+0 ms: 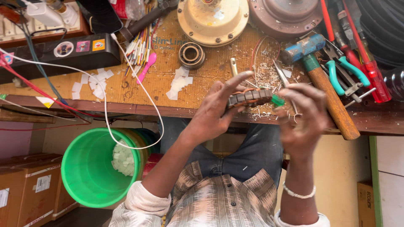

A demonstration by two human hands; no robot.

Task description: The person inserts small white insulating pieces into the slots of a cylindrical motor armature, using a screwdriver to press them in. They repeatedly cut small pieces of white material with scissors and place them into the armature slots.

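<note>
My left hand (216,111) grips a small ring-shaped motor stator (249,97) with copper windings, holding it over the front edge of the workbench (168,80). My right hand (301,120) is just to its right, fingers curled, pinching a small green-handled tool (277,100) against the stator's end. Thin wire strands trail from the stator towards the bench.
On the bench lie a blue-headed hammer (324,80), teal-handled pliers (343,71), red screwdrivers (370,67), a bearing (191,55), a cream motor housing (212,19), a brown one (284,14), white paper bits (179,83) and a black power strip (63,52). A green bucket (90,168) and cardboard boxes (29,189) stand below.
</note>
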